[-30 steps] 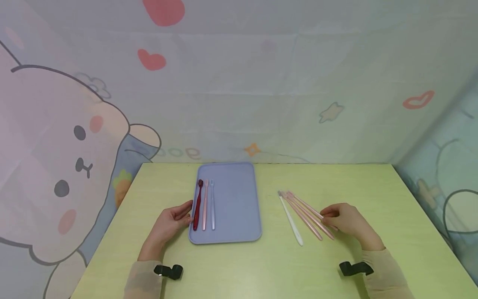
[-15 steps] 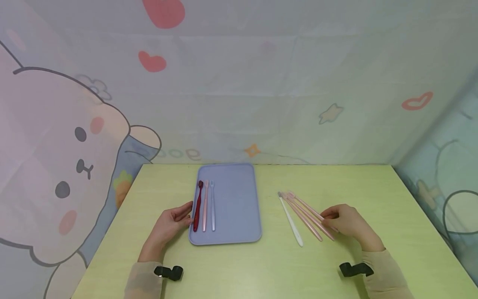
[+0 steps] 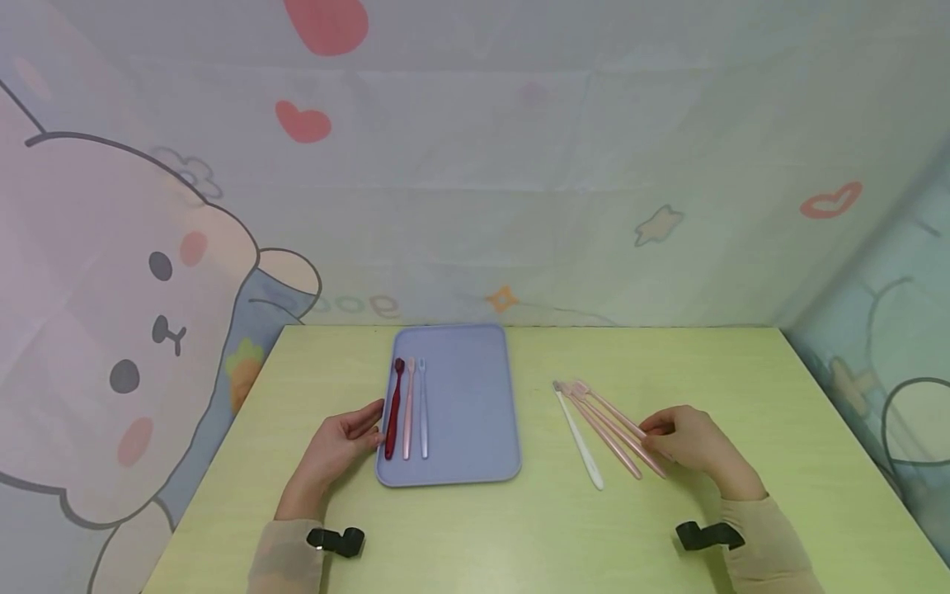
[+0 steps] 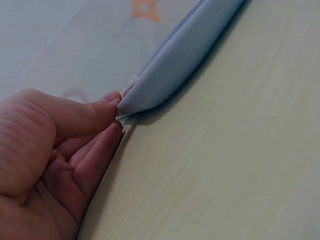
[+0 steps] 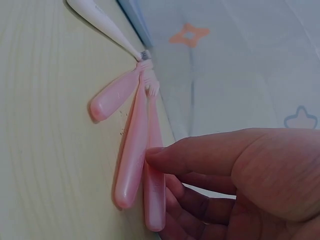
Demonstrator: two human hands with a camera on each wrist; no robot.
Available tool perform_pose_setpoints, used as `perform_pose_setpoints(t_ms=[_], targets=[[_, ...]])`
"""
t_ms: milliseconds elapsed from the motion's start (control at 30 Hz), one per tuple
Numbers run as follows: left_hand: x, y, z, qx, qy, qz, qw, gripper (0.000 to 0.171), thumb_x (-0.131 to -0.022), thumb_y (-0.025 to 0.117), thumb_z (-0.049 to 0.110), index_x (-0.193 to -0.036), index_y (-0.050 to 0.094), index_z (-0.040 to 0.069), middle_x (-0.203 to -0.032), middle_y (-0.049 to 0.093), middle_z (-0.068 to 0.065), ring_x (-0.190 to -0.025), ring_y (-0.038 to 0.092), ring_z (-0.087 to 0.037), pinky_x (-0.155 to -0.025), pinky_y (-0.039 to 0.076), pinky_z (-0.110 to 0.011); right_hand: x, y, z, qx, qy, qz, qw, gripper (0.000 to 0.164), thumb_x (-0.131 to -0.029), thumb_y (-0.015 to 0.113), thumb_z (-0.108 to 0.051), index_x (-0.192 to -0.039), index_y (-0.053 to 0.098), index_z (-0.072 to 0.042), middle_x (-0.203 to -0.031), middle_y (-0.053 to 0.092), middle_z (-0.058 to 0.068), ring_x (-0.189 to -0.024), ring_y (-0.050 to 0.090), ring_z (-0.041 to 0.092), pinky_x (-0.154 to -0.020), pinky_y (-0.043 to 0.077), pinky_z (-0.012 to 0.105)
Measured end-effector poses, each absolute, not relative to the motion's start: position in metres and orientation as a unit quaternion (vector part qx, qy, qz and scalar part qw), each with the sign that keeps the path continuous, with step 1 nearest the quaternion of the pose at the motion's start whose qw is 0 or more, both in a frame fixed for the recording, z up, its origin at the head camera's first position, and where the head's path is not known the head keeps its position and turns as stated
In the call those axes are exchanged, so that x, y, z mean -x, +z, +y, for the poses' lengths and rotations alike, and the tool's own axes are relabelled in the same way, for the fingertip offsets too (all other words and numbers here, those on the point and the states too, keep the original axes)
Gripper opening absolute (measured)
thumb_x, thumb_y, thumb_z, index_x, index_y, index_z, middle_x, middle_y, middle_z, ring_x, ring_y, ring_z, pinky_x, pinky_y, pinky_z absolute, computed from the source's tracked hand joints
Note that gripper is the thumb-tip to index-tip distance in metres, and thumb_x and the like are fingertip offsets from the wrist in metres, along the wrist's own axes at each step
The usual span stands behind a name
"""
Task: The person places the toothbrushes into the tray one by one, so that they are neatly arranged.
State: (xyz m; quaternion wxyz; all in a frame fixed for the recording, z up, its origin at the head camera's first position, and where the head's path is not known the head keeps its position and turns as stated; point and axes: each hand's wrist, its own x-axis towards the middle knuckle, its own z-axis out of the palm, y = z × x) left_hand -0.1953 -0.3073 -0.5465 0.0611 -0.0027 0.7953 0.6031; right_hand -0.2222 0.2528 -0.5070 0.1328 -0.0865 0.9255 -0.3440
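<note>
My left hand [image 3: 334,445] pinches the left rim of a blue-grey tray [image 3: 467,412], thumb on top and fingers below, as the left wrist view shows. On the tray lie a dark red toothbrush [image 3: 392,421], a pink one and a pale blue toothbrush [image 3: 424,417], side by side with heads toward the back. Right of the tray, my right hand [image 3: 690,441] holds the handle of the rightmost pink toothbrush [image 5: 155,200] between thumb and fingers. Two more pink toothbrushes [image 5: 131,165] lie beside it, their heads bunched together. A white toothbrush [image 3: 580,441] lies at the fan's left.
The pale yellow-green table [image 3: 475,544] ends at a printed cloth backdrop [image 3: 475,206] just behind the tray. A strip of table separates the tray from the fanned toothbrushes. A black wrist camera [image 3: 708,536] sits on each forearm.
The head of the rightmost pink toothbrush has shifted slightly to the right, away from the other heads, with my right hand on its handle. My left hand and the tray have stayed put.
</note>
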Motion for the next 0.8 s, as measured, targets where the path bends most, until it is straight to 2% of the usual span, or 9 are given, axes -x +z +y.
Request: perform_pose_setpoints(t_ms=[367, 800], targets=[[0.1948, -0.5450, -0.3073, 0.002, 0.603, 0.795, 0.064, 0.059, -0.099, 0.072, -0.005, -0.154, 0.051, -0.005, -0.156, 0.051, -0.023, -0.141, 0.054, -0.035, -0.102, 0.053, -0.018, 0.2204, -0.5049, 0.2506, 0.084, -0.352, 0.922, 0.137, 0.028, -0.098, 0.073, -0.012, -0.119, 0.075, 0.005, -0.100, 0.072, 0.007, -0.081, 0.063, 0.019, -0.068, 0.056, 0.034], [0.1941, -0.5440, -0.3072, -0.002, 0.602, 0.796, 0.063, 0.059, -0.099, 0.073, -0.003, -0.154, 0.052, -0.004, -0.156, 0.051, -0.023, -0.141, 0.054, -0.035, -0.103, 0.053, -0.018, 0.2218, -0.5060, 0.2529, 0.084, -0.357, 0.919, 0.142, 0.030, -0.098, 0.074, -0.015, -0.121, 0.074, 0.004, -0.102, 0.072, 0.007, -0.085, 0.062, 0.020, -0.070, 0.054, 0.034]])
